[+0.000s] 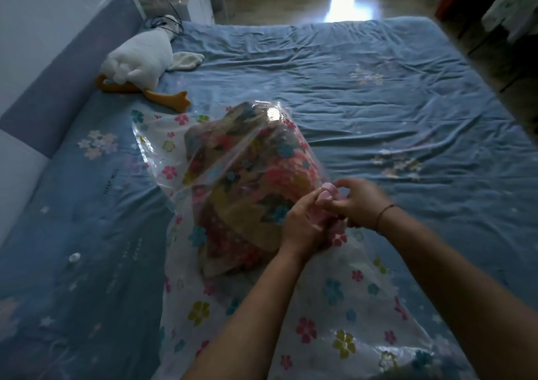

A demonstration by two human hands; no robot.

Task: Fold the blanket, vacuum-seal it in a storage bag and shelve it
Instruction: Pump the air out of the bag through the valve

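A folded, many-coloured flowered blanket (247, 181) lies inside a clear storage bag (334, 307) printed with flowers, on the blue bed sheet (378, 94). At the bag's right side both hands meet on a small pink valve piece (327, 192). My left hand (300, 225) grips the bag plastic around the valve from below. My right hand (359, 202) pinches the pink piece from the right; a thin red cord circles its wrist. The bag's loose lower part spreads flat toward me.
A white plush goose (139, 59) with orange feet lies at the bed's far left against the padded headboard (58, 68). A small clear cap (74, 257) rests on the sheet at left. Beyond the bed is a wooden floor (305, 4) with a bright reflection.
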